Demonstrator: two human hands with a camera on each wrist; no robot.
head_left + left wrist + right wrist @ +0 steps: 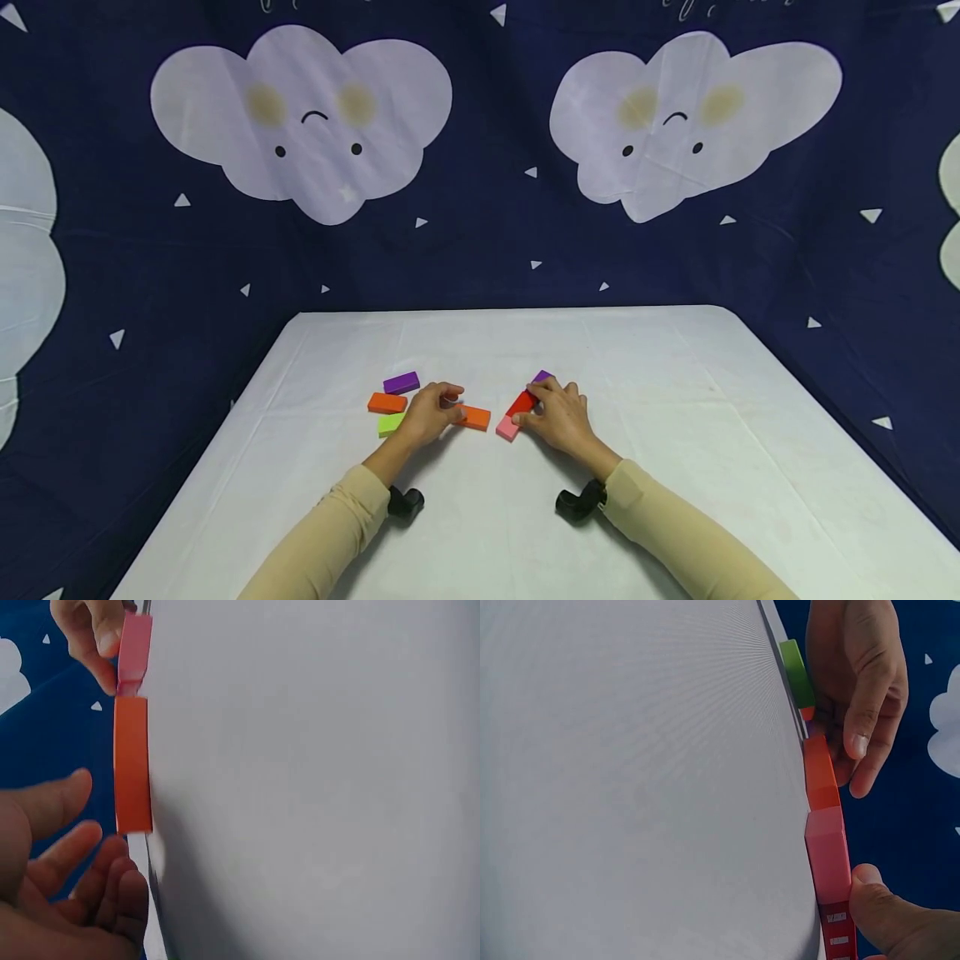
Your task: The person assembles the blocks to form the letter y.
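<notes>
My left hand is beside an orange block, its thumb and fingers apart. In the left wrist view the fingers stand short of that orange block, with nothing between them. My right hand has its thumb and curled fingers on a slanting row of blocks. A pink block forms the near end, a red block the middle and a purple block the far end, partly hidden by fingers. The right hand pinches at the red block; its thumb lies by the pink-red joint.
Left of the left hand lie a purple block, another orange block and a green block, partly covered by the hand. A white cloth covers the table. Behind hangs a dark blue curtain with clouds.
</notes>
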